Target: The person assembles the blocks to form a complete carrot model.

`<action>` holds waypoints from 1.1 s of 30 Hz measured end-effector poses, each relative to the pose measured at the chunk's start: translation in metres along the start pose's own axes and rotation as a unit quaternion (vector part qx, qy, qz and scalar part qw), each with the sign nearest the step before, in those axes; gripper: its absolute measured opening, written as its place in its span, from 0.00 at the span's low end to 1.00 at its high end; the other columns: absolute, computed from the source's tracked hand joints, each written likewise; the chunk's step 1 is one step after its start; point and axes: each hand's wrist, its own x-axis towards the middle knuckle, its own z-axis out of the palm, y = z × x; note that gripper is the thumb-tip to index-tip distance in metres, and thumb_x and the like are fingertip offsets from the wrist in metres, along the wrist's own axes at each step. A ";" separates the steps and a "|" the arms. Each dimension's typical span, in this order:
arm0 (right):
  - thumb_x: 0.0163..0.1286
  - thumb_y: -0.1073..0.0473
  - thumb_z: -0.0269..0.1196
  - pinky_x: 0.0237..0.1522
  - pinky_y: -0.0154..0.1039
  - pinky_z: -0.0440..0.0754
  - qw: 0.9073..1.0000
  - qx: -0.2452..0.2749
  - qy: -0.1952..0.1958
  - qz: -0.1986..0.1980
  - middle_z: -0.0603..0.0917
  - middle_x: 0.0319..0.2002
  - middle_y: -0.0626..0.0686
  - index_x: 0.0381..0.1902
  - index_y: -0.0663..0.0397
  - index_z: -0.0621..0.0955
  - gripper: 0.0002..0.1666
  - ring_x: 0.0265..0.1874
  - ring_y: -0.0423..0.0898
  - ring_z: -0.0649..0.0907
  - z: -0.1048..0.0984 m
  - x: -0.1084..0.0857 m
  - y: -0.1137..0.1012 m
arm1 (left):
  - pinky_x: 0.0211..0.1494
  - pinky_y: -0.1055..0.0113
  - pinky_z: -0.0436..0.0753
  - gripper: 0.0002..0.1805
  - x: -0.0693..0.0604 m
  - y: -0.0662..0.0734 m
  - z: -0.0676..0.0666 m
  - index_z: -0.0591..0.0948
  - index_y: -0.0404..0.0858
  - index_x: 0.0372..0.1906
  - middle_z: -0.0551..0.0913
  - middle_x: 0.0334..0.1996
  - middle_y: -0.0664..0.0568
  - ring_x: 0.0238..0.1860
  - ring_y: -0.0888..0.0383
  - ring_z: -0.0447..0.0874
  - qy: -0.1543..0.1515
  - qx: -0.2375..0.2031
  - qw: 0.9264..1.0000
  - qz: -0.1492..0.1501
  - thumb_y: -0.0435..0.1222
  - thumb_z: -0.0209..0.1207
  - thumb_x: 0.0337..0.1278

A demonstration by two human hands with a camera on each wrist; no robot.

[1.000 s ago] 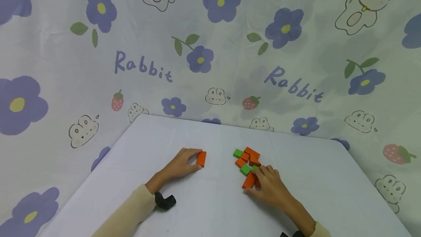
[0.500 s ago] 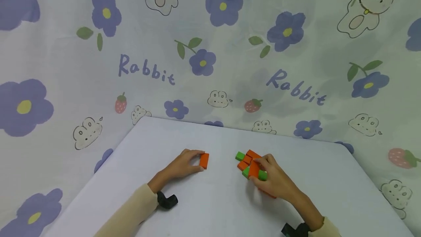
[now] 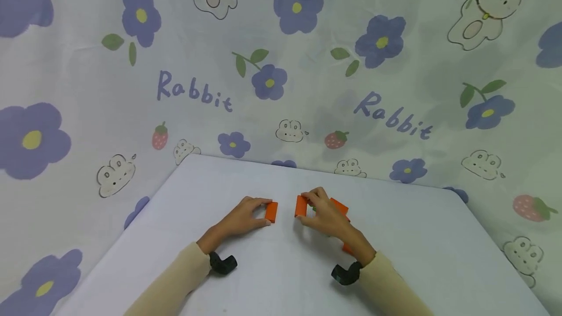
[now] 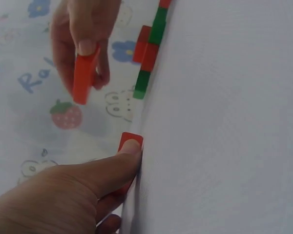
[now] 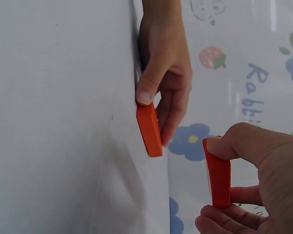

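In the head view my left hand (image 3: 240,217) pinches the two ends of an orange rectangular block (image 3: 271,212), which rests on the white table. To its right, my right hand (image 3: 328,216) holds a second orange block (image 3: 301,206) between thumb and fingers. The left wrist view has this second block (image 4: 83,78) raised off the tabletop. A gap separates the two blocks in the right wrist view, where the resting block (image 5: 149,129) lies under the left thumb.
Behind the right hand lies a group of orange and green blocks, partly hidden in the head view; an orange block (image 3: 339,206) shows there. The left wrist view shows a green block (image 4: 142,84) at the group's near end. A patterned rabbit cloth (image 3: 281,62) stands behind the white table (image 3: 272,277).
My right hand has picked an orange block out of the group and carried it left, close to the left hand's block. The left hand keeps its place.
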 end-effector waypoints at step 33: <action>0.63 0.49 0.71 0.57 0.44 0.81 0.999 -0.021 -0.023 -0.025 0.72 0.52 0.55 0.65 0.64 0.75 0.38 0.51 0.47 0.75 0.069 0.027 0.009 | 0.66 0.48 0.75 0.35 0.000 0.003 -0.002 0.74 0.47 0.70 0.78 0.65 0.52 0.59 0.53 0.71 -0.002 0.015 1.000 0.027 0.50 0.68 0.58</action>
